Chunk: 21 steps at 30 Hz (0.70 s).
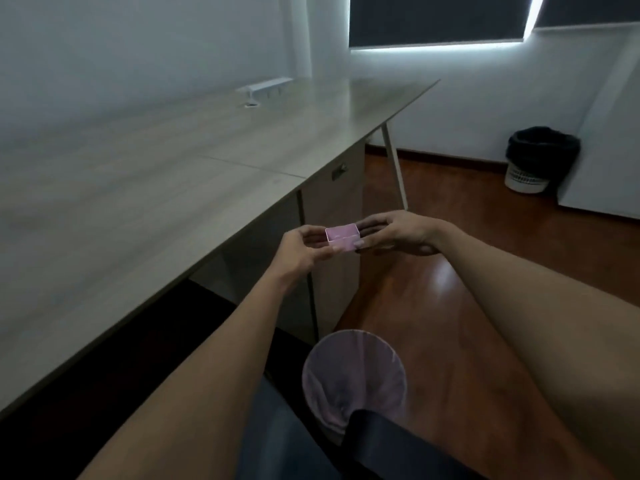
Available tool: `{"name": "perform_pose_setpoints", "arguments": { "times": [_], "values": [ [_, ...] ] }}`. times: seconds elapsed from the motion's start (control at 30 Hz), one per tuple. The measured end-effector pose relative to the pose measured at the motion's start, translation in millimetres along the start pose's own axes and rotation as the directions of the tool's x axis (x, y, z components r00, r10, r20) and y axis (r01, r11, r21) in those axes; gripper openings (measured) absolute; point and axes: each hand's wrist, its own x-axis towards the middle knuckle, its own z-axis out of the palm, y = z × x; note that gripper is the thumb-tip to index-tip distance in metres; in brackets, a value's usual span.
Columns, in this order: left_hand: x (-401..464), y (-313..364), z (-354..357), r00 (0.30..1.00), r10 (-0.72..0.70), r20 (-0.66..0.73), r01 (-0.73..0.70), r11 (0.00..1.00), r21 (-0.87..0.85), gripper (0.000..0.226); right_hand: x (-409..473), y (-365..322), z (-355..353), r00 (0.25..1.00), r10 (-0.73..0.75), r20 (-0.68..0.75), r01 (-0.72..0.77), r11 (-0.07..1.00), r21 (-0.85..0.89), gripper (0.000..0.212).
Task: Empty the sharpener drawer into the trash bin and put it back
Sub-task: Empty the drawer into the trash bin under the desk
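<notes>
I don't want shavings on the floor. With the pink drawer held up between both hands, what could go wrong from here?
1. The drawer looks to be held beyond the lined bin, over bare floor; tipped here, its contents could miss.
2. Left hand and right hand pinch it only by fingertips, so it could slip.
3. A second bin stands far off by the wall; carrying the open drawer there risks spills.

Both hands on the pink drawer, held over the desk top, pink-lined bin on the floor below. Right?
Not quite. The head view shows both the left hand and the right hand on the pink drawer, but it is held past the edge of the desk, over the floor. The pink-lined bin does sit on the floor below.
</notes>
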Motion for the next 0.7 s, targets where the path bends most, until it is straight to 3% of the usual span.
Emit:
{"name": "perform_pose_setpoints", "arguments": {
  "times": [0.27, 0.4, 0.57, 0.7],
  "values": [
    [-8.1, -112.2, 26.0, 0.968, -0.25, 0.039, 0.251, 0.967, -0.043, 0.055, 14.8, 108.0, 37.8, 0.975, 0.221, 0.027, -0.222, 0.97, 0.1, 0.056],
    [-7.1, -166.3, 33.4, 0.9, -0.414, 0.138, 0.423, 0.905, -0.04, 0.065, 19.4, 148.3, 54.9, 0.909, 0.387, 0.154, -0.402, 0.912, 0.082, 0.03],
    [-4.7, -187.0, 42.8, 0.845, -0.516, 0.139, 0.529, 0.845, -0.082, 0.034, 28.5, 172.4, 67.6, 0.843, 0.494, 0.213, -0.532, 0.826, 0.188, 0.041],
    [0.6, -192.8, 48.2, 0.803, -0.596, 0.016, 0.59, 0.789, -0.171, 0.054, 38.4, 179.5, 74.8, 0.798, 0.56, 0.223, -0.602, 0.765, 0.231, 0.046]
  ]
}}
